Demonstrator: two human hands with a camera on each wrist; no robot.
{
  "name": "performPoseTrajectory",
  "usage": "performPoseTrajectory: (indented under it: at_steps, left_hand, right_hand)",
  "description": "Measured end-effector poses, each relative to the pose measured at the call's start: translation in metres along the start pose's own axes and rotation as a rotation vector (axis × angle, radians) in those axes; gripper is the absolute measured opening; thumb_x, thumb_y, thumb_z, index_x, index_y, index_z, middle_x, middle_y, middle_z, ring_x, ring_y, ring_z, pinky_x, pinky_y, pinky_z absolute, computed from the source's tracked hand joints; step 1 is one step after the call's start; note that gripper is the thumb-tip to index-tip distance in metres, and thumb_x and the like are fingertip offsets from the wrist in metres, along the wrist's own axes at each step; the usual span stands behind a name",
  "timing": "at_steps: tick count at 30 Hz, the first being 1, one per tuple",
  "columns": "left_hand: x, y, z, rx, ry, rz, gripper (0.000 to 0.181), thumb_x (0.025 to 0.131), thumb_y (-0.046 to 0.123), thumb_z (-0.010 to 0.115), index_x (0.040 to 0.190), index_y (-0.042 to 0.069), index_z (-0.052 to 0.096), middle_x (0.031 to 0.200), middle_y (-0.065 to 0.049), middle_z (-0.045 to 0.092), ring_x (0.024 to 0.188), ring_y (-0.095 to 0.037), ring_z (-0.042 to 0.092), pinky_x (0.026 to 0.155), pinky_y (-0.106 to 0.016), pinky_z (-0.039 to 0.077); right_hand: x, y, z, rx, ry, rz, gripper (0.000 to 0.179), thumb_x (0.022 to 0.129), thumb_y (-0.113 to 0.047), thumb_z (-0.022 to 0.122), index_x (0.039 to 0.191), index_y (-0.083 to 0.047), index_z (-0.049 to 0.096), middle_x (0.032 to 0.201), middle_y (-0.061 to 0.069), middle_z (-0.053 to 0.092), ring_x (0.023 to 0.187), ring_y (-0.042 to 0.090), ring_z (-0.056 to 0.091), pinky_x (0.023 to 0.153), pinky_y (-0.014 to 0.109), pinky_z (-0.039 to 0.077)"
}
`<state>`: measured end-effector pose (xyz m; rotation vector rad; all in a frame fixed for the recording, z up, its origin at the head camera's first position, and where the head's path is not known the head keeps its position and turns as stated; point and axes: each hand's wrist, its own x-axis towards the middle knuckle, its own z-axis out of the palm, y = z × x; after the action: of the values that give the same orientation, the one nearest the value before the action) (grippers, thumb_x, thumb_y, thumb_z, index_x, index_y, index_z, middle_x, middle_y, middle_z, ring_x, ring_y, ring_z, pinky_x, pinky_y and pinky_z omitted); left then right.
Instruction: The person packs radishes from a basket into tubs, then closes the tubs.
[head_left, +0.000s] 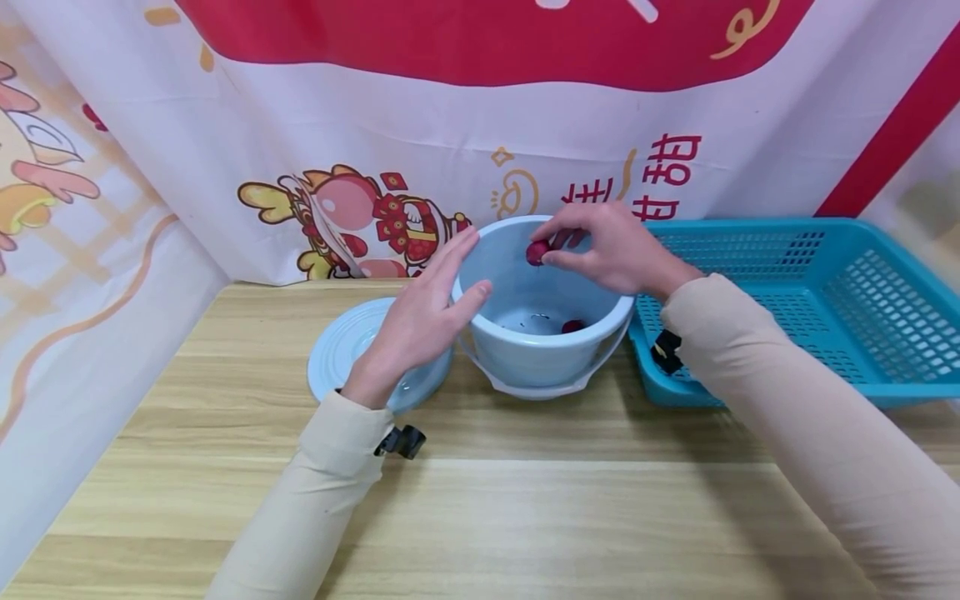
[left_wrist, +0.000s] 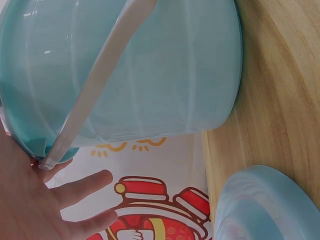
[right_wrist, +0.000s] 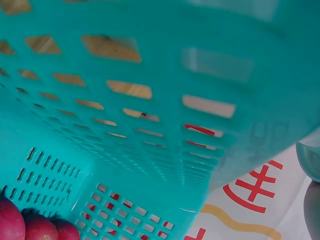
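Observation:
A light blue bucket (head_left: pixel 540 358) with a white handle (left_wrist: pixel 100 90) stands upright on the table. My left hand (head_left: pixel 423 312) rests at its left rim, fingers stretched out. In the left wrist view, that hand (left_wrist: pixel 30 200) is beside the handle's pivot, fingers spread. Over the bucket's mouth, my right hand (head_left: pixel 607 246) pinches a small round dark-red radish-like item (head_left: pixel 537 252) between thumb and fingers. Another dark-red item (head_left: pixel 573 326) lies on the bucket's floor, partly covered by the near rim. Only a sliver of the right hand (right_wrist: pixel 312 210) appears in the right wrist view.
A teal perforated basket (head_left: pixel 802 287) stands right of the bucket, under my right forearm. Several round dark-red items (right_wrist: pixel 40 227) lie inside it, hidden by the sleeve from the head view. Left of the bucket lies a light blue lid (head_left: pixel 341 342). A printed cloth (head_left: pixel 495 117) hangs behind.

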<state>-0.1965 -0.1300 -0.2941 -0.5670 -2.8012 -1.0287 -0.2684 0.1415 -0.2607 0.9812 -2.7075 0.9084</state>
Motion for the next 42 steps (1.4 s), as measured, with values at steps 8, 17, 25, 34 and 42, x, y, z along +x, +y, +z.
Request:
performPoseTrajectory:
  at_steps: [8, 17, 25, 34, 42]
  left_hand:
    - [0.0004, -0.0005, 0.0004, -0.001, -0.001, -0.001, 0.073, 0.105, 0.057, 0.046, 0.171, 0.033, 0.022, 0.179, 0.012, 0.016, 0.164, -0.024, 0.027, 0.124, -0.069, 0.034]
    - [-0.0003, 0.0005, -0.0015, 0.002, -0.001, 0.007, 0.074, 0.105, 0.058, 0.045, 0.171, 0.033, 0.022, 0.179, 0.013, 0.015, 0.165, -0.023, 0.026, 0.125, -0.069, 0.033]
    - [-0.0007, 0.0015, -0.0009, -0.001, -0.001, 0.005, 0.074, 0.105, 0.058, 0.045, 0.171, 0.033, 0.022, 0.179, 0.011, 0.016, 0.164, -0.024, 0.027, 0.124, -0.069, 0.034]
    - [0.0013, 0.0006, 0.0000, 0.005, 0.000, 0.004, 0.073, 0.106, 0.055, 0.045, 0.171, 0.033, 0.022, 0.179, 0.014, 0.016, 0.164, -0.024, 0.027, 0.126, -0.067, 0.032]
    - [0.0013, -0.0008, 0.0007, 0.014, 0.008, 0.020, 0.072, 0.106, 0.055, 0.045, 0.171, 0.032, 0.022, 0.179, 0.013, 0.016, 0.164, -0.023, 0.027, 0.127, -0.065, 0.032]
  right_hand:
    - [0.0009, 0.0011, 0.0001, -0.011, -0.007, -0.003, 0.040, 0.090, -0.013, 0.085, 0.129, -0.012, 0.077, 0.121, 0.010, 0.077, 0.104, 0.026, 0.073, 0.098, 0.049, 0.061]
    - [0.0023, 0.0003, -0.0006, -0.016, -0.009, 0.003, 0.041, 0.090, -0.013, 0.085, 0.130, -0.012, 0.076, 0.121, 0.010, 0.077, 0.105, 0.027, 0.072, 0.099, 0.051, 0.060]
    - [0.0020, 0.0001, -0.0007, -0.015, -0.020, 0.026, 0.039, 0.091, -0.014, 0.084, 0.129, -0.012, 0.076, 0.124, 0.010, 0.076, 0.107, 0.027, 0.071, 0.101, 0.051, 0.060]
    - [0.0014, 0.0019, -0.0016, -0.012, -0.011, 0.028, 0.036, 0.091, -0.015, 0.084, 0.126, -0.011, 0.077, 0.123, 0.012, 0.076, 0.108, 0.027, 0.071, 0.101, 0.051, 0.060]
    - [-0.0013, 0.0016, -0.0033, 0.068, 0.008, 0.054, 0.036, 0.091, -0.016, 0.083, 0.126, -0.013, 0.078, 0.124, 0.010, 0.077, 0.108, 0.026, 0.071, 0.101, 0.050, 0.060]
